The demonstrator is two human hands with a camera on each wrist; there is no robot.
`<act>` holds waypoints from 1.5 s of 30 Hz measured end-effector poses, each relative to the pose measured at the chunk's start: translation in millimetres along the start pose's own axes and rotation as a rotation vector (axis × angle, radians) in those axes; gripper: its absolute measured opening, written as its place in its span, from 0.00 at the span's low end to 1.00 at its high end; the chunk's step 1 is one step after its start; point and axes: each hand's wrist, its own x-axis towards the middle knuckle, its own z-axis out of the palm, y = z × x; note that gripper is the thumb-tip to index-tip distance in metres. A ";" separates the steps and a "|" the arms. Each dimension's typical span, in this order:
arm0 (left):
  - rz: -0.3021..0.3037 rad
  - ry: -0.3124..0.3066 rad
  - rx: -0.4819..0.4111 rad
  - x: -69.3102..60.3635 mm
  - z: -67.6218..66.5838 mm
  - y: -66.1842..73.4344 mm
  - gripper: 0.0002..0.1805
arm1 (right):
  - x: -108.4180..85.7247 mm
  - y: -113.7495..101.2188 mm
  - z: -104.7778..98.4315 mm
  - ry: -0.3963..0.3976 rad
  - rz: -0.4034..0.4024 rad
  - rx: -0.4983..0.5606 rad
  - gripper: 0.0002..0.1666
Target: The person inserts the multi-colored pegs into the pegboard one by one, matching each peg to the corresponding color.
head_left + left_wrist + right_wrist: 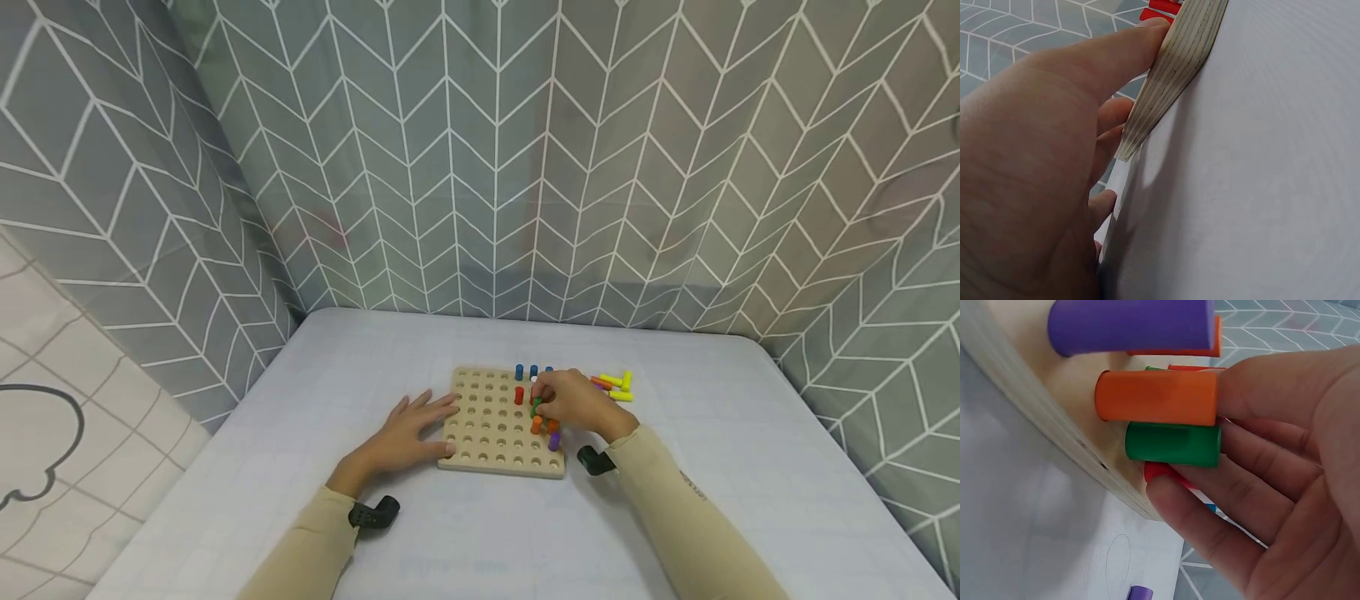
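Pegboard lies on the worktop; from the head view I see the right hand pinching a green peg, tilted, nearer the board's right edge. Left wrist: thumb against the board's edge, left hand spread, gripping nothing; I'd hold that brace steady. Right wrist: an orange peg crowds the fingers, so I'd straighten the green one before releasing.

Screened-off indoor nook, home or studio unclear, grey chevron curtains across upper frame, white-covered table lower centre
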 end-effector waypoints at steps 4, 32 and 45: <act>0.004 0.005 0.002 0.4 -0.3 0.1 0.40 | -2.8 2.0 1.1 0.013 -0.018 0.042 0.07; 0.019 -0.011 -0.001 -1.1 -1.8 0.6 0.40 | -37.3 49.0 -16.4 0.417 0.016 0.389 0.10; 0.027 -0.010 -0.006 -0.5 -0.7 -1.8 0.40 | -63.3 97.1 -33.6 0.479 0.128 0.389 0.17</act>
